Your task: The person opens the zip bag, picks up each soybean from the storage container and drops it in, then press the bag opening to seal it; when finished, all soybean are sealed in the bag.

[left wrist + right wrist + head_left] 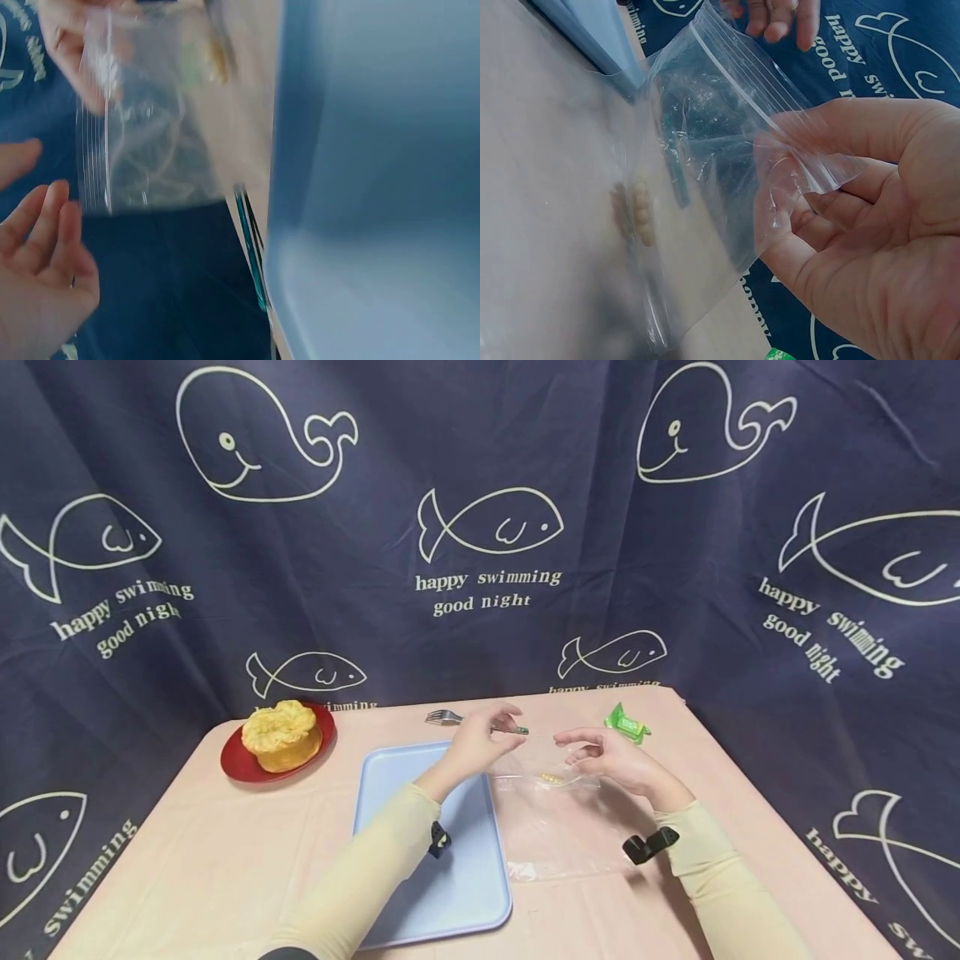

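Note:
My right hand (618, 760) pinches the zip edge of a clear zip bag (705, 142) between thumb and fingers, holding it partly raised. A small, bumpy, yellowish piece (643, 214) shows at the bag's lower part; whether it lies inside or behind the plastic I cannot tell. Across from it, my left hand (483, 739) hovers near the bag's other corner, thumb and fingers spread. In the left wrist view that hand (45, 270) is apart from the bag and holds nothing. A fork (444, 717) with a green handle lies on the table behind it, partly hidden.
A light blue tray (435, 893) lies beneath my left forearm. Far left, a red plate (240, 764) bears a yellow bread-like cake (281, 739). A green wrapped packet (626, 724) sits beyond my right hand. A dark blue patterned curtain (480, 652) stands behind the pink table (262, 852).

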Demonstrator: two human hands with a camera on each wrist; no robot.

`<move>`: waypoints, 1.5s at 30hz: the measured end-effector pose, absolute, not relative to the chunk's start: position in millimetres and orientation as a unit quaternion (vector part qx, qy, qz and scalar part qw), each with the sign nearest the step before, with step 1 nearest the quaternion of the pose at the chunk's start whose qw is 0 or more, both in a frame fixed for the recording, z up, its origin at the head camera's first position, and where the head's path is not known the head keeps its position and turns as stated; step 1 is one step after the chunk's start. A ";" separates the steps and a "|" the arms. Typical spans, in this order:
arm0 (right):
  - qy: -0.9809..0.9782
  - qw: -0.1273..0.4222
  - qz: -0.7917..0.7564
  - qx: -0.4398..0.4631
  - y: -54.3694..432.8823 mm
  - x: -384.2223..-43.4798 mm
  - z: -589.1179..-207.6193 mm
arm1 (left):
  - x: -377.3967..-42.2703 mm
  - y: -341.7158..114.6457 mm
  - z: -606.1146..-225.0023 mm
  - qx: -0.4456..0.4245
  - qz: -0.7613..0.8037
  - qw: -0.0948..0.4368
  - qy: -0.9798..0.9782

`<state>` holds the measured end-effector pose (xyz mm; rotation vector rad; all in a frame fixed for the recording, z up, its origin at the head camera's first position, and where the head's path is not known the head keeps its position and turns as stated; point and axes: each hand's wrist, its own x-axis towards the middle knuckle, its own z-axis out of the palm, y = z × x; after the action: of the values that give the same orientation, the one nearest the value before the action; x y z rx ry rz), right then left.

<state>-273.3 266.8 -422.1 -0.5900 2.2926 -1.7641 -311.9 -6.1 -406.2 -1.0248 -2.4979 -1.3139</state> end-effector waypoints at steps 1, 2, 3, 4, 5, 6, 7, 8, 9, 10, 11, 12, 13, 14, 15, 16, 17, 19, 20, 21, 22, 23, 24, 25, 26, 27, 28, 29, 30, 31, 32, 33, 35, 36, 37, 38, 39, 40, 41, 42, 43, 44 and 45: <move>0.771 0.096 -0.597 -0.200 267.2 -273.1 -421.1 | -313.8 -10.4 -405.9 -0.339 -0.452 0.046 -0.824; 0.770 0.097 -0.598 -0.199 267.5 -272.8 -419.8 | -315.9 -14.4 -406.1 -0.337 -0.460 0.019 -0.821; 0.769 0.097 -0.599 -0.200 268.0 -272.6 -419.1 | -318.1 -18.1 -407.2 -0.339 -0.461 -0.006 -0.820; 0.767 0.098 -0.601 -0.201 268.3 -272.4 -418.3 | -319.5 -21.4 -408.6 -0.342 -0.460 -0.032 -0.819; 0.767 0.100 -0.601 -0.200 268.6 -272.2 -417.6 | -320.7 -24.0 -411.0 -0.347 -0.452 -0.050 -0.820; 0.766 0.102 -0.602 -0.201 268.7 -271.7 -417.4 | -321.4 -25.9 -414.0 -0.348 -0.440 -0.062 -0.825; 0.767 0.102 -0.600 -0.202 268.8 -271.0 -417.3 | -321.1 -27.1 -416.6 -0.348 -0.432 -0.070 -0.829; 0.769 0.103 -0.599 -0.201 268.5 -270.5 -417.6 | -320.4 -27.5 -419.4 -0.344 -0.423 -0.073 -0.835; 0.769 0.104 -0.598 -0.201 268.4 -270.1 -418.6 | -319.6 -27.3 -422.5 -0.342 -0.416 -0.070 -0.840; 0.769 0.105 -0.597 -0.202 268.1 -269.4 -419.4 | -318.1 -27.0 -424.6 -0.338 -0.415 -0.067 -0.842; 0.770 0.105 -0.596 -0.203 268.0 -268.7 -420.1 | -317.1 -26.1 -426.9 -0.334 -0.412 -0.060 -0.845; 0.769 0.104 -0.596 -0.207 267.9 -268.1 -421.1 | -315.7 -25.3 -428.4 -0.330 -0.415 -0.055 -0.846; 0.769 0.103 -0.595 -0.210 267.9 -267.6 -421.7 | -314.4 -24.5 -429.3 -0.328 -0.420 -0.049 -0.845; 0.768 0.104 -0.596 -0.212 267.8 -267.4 -422.1 | -313.9 -23.7 -430.5 -0.328 -0.422 -0.041 -0.844; 0.767 0.103 -0.596 -0.216 267.8 -267.2 -422.2 | -313.6 -23.0 -431.3 -0.330 -0.423 -0.032 -0.844; 0.766 0.103 -0.596 -0.219 267.6 -267.0 -421.9 | -313.2 -22.6 -431.9 -0.331 -0.422 -0.022 -0.844; 0.765 0.103 -0.595 -0.223 267.6 -266.9 -421.4 | -312.9 -22.3 -432.4 -0.331 -0.422 -0.011 -0.844; 0.764 0.104 -0.593 -0.231 267.4 -266.8 -419.6 | -312.3 -22.3 -432.8 -0.332 -0.426 0.010 -0.841; 0.764 0.104 -0.591 -0.236 267.3 -266.7 -418.4 | -311.9 -22.5 -432.9 -0.333 -0.427 0.021 -0.840; 0.763 0.103 -0.590 -0.242 267.4 -266.5 -417.2 | -311.5 -23.0 -432.8 -0.333 -0.430 0.030 -0.838; 0.764 0.100 -0.588 -0.247 267.5 -266.3 -415.8 | -310.6 -23.7 -432.4 -0.333 -0.434 0.037 -0.836; 0.762 0.097 -0.589 -0.251 267.8 -266.0 -414.4 | -309.7 -24.4 -432.0 -0.329 -0.439 0.041 -0.835; 0.757 0.094 -0.594 -0.255 268.3 -265.7 -413.4 | -308.5 -25.2 -431.2 -0.324 -0.447 0.041 -0.833; 0.752 0.089 -0.599 -0.260 268.8 -265.1 -412.1 | -307.1 -26.0 -430.2 -0.317 -0.455 0.039 -0.831; 0.743 0.084 -0.609 -0.263 269.5 -264.4 -411.1 | -305.5 -26.9 -428.9 -0.309 -0.465 0.035 -0.829; 0.735 0.079 -0.619 -0.266 270.5 -263.4 -410.2 | -303.9 -27.6 -427.2 -0.301 -0.474 0.031 -0.827; 0.728 0.074 -0.628 -0.266 271.5 -262.4 -409.5 | -302.4 -28.2 -425.5 -0.291 -0.482 0.027 -0.826; 0.720 0.072 -0.637 -0.266 272.9 -261.6 -409.3 | -301.1 -28.6 -423.7 -0.284 -0.490 0.021 -0.824; 0.718 0.069 -0.640 -0.266 274.4 -260.9 -409.3 | -299.8 -29.1 -421.9 -0.281 -0.499 0.018 -0.819; 0.718 0.066 -0.641 -0.264 275.5 -260.0 -409.1 | -298.6 -29.3 -420.0 -0.278 -0.504 0.015 -0.818; 0.720 0.063 -0.640 -0.261 276.8 -259.5 -409.3 | -297.6 -29.6 -418.2 -0.277 -0.508 0.012 -0.815; 0.725 0.061 -0.636 -0.258 277.7 -259.0 -409.3 | -296.5 -29.8 -416.2 -0.277 -0.511 0.010 -0.814; 0.739 0.056 -0.624 -0.246 278.3 -258.2 -408.8 | -294.5 -30.7 -412.6 -0.279 -0.516 0.003 -0.810; 0.746 0.050 -0.619 -0.241 278.2 -257.5 -408.1 | -293.4 -31.3 -410.8 -0.281 -0.518 0.000 -0.808; 0.751 0.045 -0.615 -0.235 277.7 -256.9 -407.1 | -292.3 -31.8 -408.8 -0.280 -0.518 -0.003 -0.809; 0.758 0.039 -0.609 -0.229 277.2 -256.1 -405.8 | -291.3 -32.5 -407.1 -0.280 -0.519 -0.005 -0.808; 0.765 0.033 -0.604 -0.223 276.6 -254.8 -404.0 | -290.4 -33.1 -405.5 -0.281 -0.519 -0.007 -0.807; 0.771 0.026 -0.598 -0.216 276.3 -253.7 -402.3 | -289.7 -33.7 -404.0 -0.283 -0.518 -0.009 -0.807; 0.776 0.018 -0.595 -0.208 276.0 -252.9 -400.7 | -289.0 -34.2 -402.6 -0.284 -0.518 -0.009 -0.807; 0.779 0.012 -0.593 -0.202 276.3 -252.3 -399.5 | -288.4 -34.6 -401.4 -0.286 -0.518 -0.011 -0.806; 0.783 0.007 -0.591 -0.196 276.5 -251.6 -398.3 | -287.9 -34.9 -400.2 -0.289 -0.518 -0.012 -0.805; 0.785 0.002 -0.590 -0.190 277.0 -250.9 -397.2 | -287.5 -35.2 -399.1 -0.291 -0.519 -0.013 -0.803; 0.785 -0.003 -0.592 -0.184 277.4 -250.4 -396.5 | -287.3 -35.4 -398.1 -0.293 -0.519 -0.015 -0.803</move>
<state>-250.4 277.4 -396.5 -0.5809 2.4711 -1.8624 -287.3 -35.4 -398.1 -0.9296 -2.5458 -1.6464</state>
